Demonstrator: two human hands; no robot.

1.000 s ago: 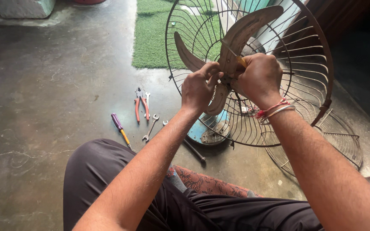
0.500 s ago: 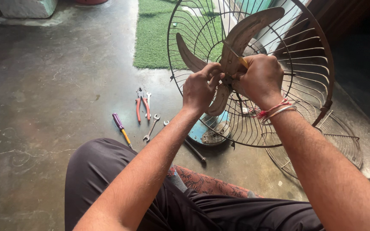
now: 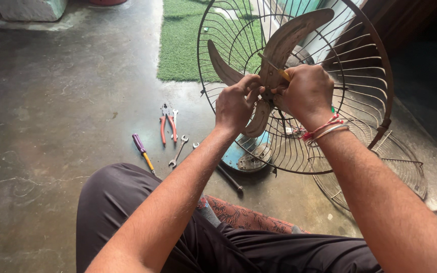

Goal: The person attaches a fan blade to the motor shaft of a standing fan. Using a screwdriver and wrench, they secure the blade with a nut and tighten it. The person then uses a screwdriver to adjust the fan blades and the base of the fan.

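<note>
Both hands meet at the hub of the dusty fan blade inside the wire guard: left hand clamped on the blade, right hand gripping a yellow-handled screwdriver.

Floor: grey concrete floor, stained and cracked.
Mat: green artificial-grass mat lies at the far edge.
Tools: red-handled pliers, a purple-handled screwdriver and two small wrenches lie together.
Grille: loose wire fan guard lies flat at right.
Base: blue fan base rests on it.
</note>
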